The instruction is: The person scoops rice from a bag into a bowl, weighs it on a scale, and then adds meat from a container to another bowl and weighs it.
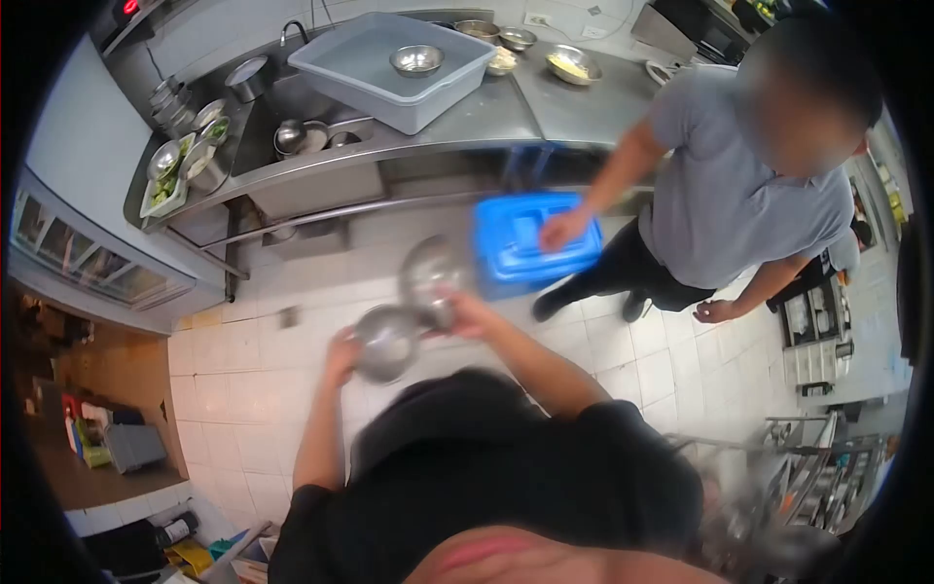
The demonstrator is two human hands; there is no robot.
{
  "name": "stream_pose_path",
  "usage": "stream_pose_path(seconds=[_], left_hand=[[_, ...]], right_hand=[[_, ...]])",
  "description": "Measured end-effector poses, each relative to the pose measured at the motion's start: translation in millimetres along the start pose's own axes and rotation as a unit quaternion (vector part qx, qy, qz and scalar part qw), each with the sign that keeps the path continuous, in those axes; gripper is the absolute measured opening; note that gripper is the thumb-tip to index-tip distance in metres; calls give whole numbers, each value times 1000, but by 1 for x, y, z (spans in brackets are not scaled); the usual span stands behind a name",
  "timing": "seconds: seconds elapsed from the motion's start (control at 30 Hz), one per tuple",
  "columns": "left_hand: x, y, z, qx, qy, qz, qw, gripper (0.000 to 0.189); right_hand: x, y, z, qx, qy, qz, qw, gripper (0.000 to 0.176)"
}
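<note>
My left hand [341,357] is closed on the side of a shiny metal bowl [386,345], held in front of my body. In my right hand [471,314] is a second metal bowl [428,273], tilted and smeared by motion. The two bowls are side by side and overlap in this view. Past the right-hand bowl, on the floor, stands a blue lidded bin [496,248].
A person [749,195] in a grey shirt stands at right, one hand over the bin. Along the wall runs a steel counter [477,136] bearing a large grey tub [418,105], with a small bowl [417,60] in it. Food containers [170,190] crowd its left end. A metal rack [808,467] is at lower right.
</note>
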State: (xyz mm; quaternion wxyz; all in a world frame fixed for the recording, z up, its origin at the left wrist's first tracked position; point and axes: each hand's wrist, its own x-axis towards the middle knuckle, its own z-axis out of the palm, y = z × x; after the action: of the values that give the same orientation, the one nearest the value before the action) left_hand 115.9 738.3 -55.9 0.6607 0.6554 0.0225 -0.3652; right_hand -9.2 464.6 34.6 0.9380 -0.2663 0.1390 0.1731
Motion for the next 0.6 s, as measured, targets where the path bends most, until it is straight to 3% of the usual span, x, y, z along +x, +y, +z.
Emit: stream_pose_path(seconds=[0.03, 0.1, 0.13, 0.17, 0.2, 0.23, 0.27, 0.3, 0.33, 0.37, 0.4, 0.43, 0.47, 0.5, 0.57, 0.6], left_hand=[[14, -9, -7, -3, -6, 0, 1000, 38], [38, -21, -12, 6, -93, -108, 990, 30], [47, -24, -8, 10, -87, -128, 988, 38], [73, -70, -26, 6, -87, -124, 988, 38], [111, -98, -25, 105, -3, -17, 994, 37], [156, -110, -36, 205, 81, 85, 972, 37], [199, -127, -57, 270, 49, 276, 921, 38], [149, -20, -20, 115, 76, 71, 988, 38], [185, 2, -34, 154, 70, 128, 977, 37], [259, 0, -71, 247, 66, 322, 912, 28], [294, 41, -87, 230, 75, 392, 888, 19], [229, 162, -32, -140, 84, 170, 972, 30], [242, 215, -29, -182, 107, 160, 964, 40], [278, 254, -36, -111, 138, 172, 969, 36], [343, 307, -45, -41, 217, 167, 961, 39], [375, 326, -54, -28, 207, 165, 964, 39]], right_hand=[[-10, -6, 5, -3, 5, -2, 1000, 60], [-27, -21, 7, 2, 120, -57, 991, 52], [-30, -22, -15, -39, 197, -86, 976, 51], [-40, -23, -32, -106, 260, -116, 953, 49], [-52, -21, -53, -166, 318, -147, 922, 47], [-63, -17, -91, -194, 384, -108, 896, 44], [-82, -2, -122, -193, 390, -140, 889, 43], [-99, 11, -143, -177, 486, -92, 851, 45], [-121, 37, -165, -163, 505, -125, 838, 47], [-139, 68, -192, -162, 537, -159, 813, 49], [-155, 82, -175, -90, 589, -124, 794, 52], [-169, 117, -199, -20, 613, -147, 776, 57], [-182, 127, -168, 21, 654, -101, 749, 58], [-197, 158, -177, 46, 620, -124, 774, 56], [-196, 204, -162, 101, 703, -148, 688, 50], [-179, 229, -148, 117, 706, -148, 683, 50]])
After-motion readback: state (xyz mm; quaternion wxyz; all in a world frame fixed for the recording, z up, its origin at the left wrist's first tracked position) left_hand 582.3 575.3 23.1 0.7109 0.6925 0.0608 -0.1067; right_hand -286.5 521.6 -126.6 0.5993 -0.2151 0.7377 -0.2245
